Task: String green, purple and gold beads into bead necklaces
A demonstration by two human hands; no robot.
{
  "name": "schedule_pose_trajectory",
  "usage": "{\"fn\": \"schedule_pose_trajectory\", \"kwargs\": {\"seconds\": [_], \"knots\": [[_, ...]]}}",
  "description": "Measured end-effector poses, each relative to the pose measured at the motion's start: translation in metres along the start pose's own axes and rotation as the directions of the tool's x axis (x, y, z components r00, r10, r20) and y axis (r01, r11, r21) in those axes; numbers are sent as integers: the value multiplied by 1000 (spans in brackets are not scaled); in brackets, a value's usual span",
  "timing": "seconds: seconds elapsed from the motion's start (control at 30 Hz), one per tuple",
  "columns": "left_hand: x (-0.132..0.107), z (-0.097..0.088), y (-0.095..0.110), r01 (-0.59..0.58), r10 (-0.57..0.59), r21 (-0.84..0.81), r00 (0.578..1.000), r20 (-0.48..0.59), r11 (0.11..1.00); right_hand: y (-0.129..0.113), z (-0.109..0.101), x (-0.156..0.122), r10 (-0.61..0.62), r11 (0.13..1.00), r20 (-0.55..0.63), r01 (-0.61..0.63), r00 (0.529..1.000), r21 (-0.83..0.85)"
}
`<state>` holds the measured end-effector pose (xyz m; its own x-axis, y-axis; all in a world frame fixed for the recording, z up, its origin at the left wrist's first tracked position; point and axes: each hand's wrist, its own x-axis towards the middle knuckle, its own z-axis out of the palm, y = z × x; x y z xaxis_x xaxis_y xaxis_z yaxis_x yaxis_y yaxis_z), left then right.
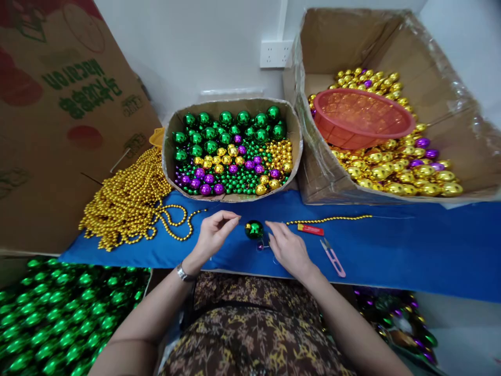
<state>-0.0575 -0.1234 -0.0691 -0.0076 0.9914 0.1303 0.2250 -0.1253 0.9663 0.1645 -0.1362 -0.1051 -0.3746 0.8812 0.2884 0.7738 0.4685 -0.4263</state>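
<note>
A shiny green ball [254, 229] sits on the blue cloth between my two hands, with a small purple bead [260, 245] just below it. My left hand [214, 232] is left of the ball, thumb and forefinger pinched together; whatever is between the tips is too small to name. To the right of the ball, my right hand [290, 249] has its fingers bent and drawn together, and what they grip is hidden. From beside that hand a string of gold beads [332, 219] runs right, ending in a thin clear thread [393, 216].
Behind the hands stands a cardboard tray [166, 156] of green, gold and purple balls. Gold bead strands [125, 198] are heaped left. A red lighter [311, 230] and pink thread snips [334, 260] lie right. A large box [324, 172] holds gold beads and a red basket [364, 133].
</note>
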Motion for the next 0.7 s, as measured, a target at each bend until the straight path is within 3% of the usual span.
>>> {"fn": "schedule_pose_trajectory", "kwargs": {"seconds": [0.17, 0.3, 0.4, 0.53, 0.63, 0.7], "knots": [[6, 1, 38, -199, 197, 64, 979, 45, 978, -14, -6, 24, -79, 976, -100, 97, 992, 196], [9, 4, 44, -221, 222, -6, 975, 27, 975, -10, 1, 36, -115, 959, -94, 135, 989, 251], [9, 16, 20, -199, 204, -51, 973, 106, 979, -4, -3, 43, -89, 944, -77, 109, 993, 311], [13, 55, -30, -284, 214, 145, 904, 371, 948, -10, -17, 55, -10, 926, -58, 32, 998, 376], [24, 83, -51, -314, 167, 297, 887, 431, 902, -21, -37, 62, -2, 892, -86, 41, 996, 451], [34, 91, -52, -322, 165, 374, 904, 395, 870, -27, -61, 61, 16, 819, -141, 68, 990, 570]]}}
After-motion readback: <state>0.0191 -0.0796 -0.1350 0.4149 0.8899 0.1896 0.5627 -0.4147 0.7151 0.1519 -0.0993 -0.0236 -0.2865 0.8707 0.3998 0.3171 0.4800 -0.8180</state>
